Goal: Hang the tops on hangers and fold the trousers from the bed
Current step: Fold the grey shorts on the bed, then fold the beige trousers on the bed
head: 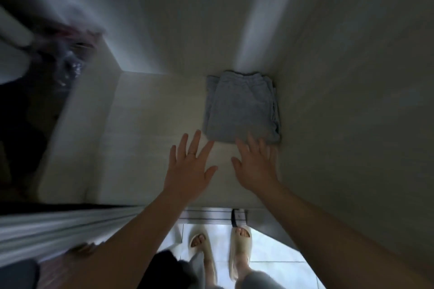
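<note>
Folded grey trousers [242, 108] lay on the shelf [150, 124], right of ctr, against the side wall [340, 101]. R hand [256, 166]: fingers straight and spread, gripping nothing, tips at the trousers' near edge; contact unclear w/ blur. L hand [190, 166]: likewise released, just lower left of the trousers. Sandals [242, 251] at bottom ctr.

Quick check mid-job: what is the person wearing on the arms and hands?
Very little. The left hand has a thin ring on one finger; the right hand shows none. No gloves, watch or bracelet are visible, and no sleeves: both arms are uncovered as far as the picture's lower edge.
</note>
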A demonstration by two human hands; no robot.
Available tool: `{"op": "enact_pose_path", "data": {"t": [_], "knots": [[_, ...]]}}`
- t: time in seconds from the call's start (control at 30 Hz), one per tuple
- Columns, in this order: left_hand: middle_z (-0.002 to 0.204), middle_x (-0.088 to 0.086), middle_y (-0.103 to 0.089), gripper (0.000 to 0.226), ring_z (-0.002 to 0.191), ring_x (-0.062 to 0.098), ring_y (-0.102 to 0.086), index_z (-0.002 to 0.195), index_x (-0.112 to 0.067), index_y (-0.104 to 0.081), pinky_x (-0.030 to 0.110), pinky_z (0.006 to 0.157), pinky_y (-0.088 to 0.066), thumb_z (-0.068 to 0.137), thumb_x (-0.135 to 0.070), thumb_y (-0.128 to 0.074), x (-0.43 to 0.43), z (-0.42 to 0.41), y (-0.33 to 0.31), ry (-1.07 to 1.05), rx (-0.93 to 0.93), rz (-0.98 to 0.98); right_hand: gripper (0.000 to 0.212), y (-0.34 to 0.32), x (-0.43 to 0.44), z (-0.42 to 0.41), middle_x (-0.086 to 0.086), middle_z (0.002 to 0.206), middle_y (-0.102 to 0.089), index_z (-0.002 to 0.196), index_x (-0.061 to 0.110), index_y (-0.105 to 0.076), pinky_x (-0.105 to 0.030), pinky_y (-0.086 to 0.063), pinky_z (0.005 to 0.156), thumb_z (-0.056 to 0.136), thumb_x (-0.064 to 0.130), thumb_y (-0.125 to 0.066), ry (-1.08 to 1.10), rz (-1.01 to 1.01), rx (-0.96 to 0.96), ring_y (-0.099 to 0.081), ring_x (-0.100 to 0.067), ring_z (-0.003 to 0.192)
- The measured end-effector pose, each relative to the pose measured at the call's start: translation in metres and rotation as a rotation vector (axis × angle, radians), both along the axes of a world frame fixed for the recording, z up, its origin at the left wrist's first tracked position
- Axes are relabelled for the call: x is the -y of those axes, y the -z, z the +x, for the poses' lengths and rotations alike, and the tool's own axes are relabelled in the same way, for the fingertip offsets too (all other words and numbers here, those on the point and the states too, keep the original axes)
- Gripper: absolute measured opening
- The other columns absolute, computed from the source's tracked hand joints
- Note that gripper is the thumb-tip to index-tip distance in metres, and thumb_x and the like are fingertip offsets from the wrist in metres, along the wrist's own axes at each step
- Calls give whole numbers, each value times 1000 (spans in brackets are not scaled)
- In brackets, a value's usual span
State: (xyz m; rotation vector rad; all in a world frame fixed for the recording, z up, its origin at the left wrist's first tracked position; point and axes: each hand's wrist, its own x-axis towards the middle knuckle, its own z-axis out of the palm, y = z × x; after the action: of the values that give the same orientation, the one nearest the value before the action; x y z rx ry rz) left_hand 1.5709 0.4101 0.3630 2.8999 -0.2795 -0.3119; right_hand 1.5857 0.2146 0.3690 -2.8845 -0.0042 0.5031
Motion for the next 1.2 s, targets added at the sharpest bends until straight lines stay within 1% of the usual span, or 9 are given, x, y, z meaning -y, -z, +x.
{"op": "enact_pose_path", "data": {"t": [0.17, 0.4, 0.57, 0.7, 0.8, 0.93, 1.0, 1.1, 1.2], "knots": [[169, -3, 12, 71, 155, 26, 11, 160, -41, -8, 53, 124, -1, 98, -66, -33, -42, -52, -55, -135, -5, -67, 64, -48, -29, -61, 5, 169, 4, 158, 39, -12, -55, -3, 121, 102, 52, -38, -75, 92, 69, 5, -24, 154], [170, -5, -4, 69, 155, 25, 1, 157, -45, -17, 52, 122, -11, 94, -69, -33, -62, -155, -127, -411, 41, -150, 64, -103, -41, -137, 10, 168, 2, 157, 43, -10, -48, -5, 122, 102, 50, -40, -258, 336, 34, 3, -19, 155], [168, -7, -15, 66, 155, 21, -6, 154, -46, -26, 50, 123, -14, 92, -68, -35, -56, -240, -156, -701, 46, -229, 61, -130, -32, -181, 9, 168, -9, 158, 36, -18, -41, -11, 121, 103, 42, -45, -445, 485, -1, -5, -18, 154], [165, -10, -25, 59, 153, 18, -12, 152, -43, -36, 48, 123, -17, 97, -62, -42, -38, -323, -167, -943, 61, -256, 58, -147, -26, -213, 5, 164, -25, 156, 27, -30, -43, -18, 122, 102, 37, -51, -570, 634, -16, -17, -19, 152], [159, -14, -35, 55, 150, 18, -20, 148, -43, -43, 46, 122, -20, 96, -61, -44, -20, -385, -173, -1085, 111, -188, 56, -151, -24, -232, 4, 156, -39, 152, 20, -39, -46, -29, 118, 100, 34, -54, -690, 722, 3, -33, -17, 145], [152, -15, -43, 51, 146, 17, -27, 143, -41, -45, 43, 118, -22, 96, -60, -48, 0, -456, -179, -1293, 153, -114, 58, -155, -37, -257, 7, 154, -42, 151, 23, -39, -46, -31, 117, 98, 35, -58, -830, 781, -9, -35, -15, 144], [149, -12, -45, 54, 144, 19, -31, 143, -40, -44, 45, 116, -24, 95, -64, -46, 7, -488, -180, -1409, 116, -119, 59, -158, -49, -272, 4, 153, -44, 151, 19, -41, -46, -32, 116, 97, 36, -58, -919, 792, -4, -37, -18, 144], [150, -5, -47, 72, 140, 26, -39, 146, -35, -41, 49, 114, -30, 89, -78, -35, 15, -527, -180, -1609, 17, -117, 58, -162, -66, -294, 1, 146, -51, 147, 17, -45, -47, -35, 113, 95, 32, -65, -1028, 797, 13, -43, -21, 138], [145, 7, -53, 95, 133, 35, -47, 144, -25, -44, 51, 109, -36, 78, -88, -22, 9, -552, -179, -1834, -64, -91, 56, -162, -86, -314, 4, 147, -48, 147, 22, -44, -53, -25, 116, 96, 39, -60, -1168, 690, 8, -38, -21, 141]]}}
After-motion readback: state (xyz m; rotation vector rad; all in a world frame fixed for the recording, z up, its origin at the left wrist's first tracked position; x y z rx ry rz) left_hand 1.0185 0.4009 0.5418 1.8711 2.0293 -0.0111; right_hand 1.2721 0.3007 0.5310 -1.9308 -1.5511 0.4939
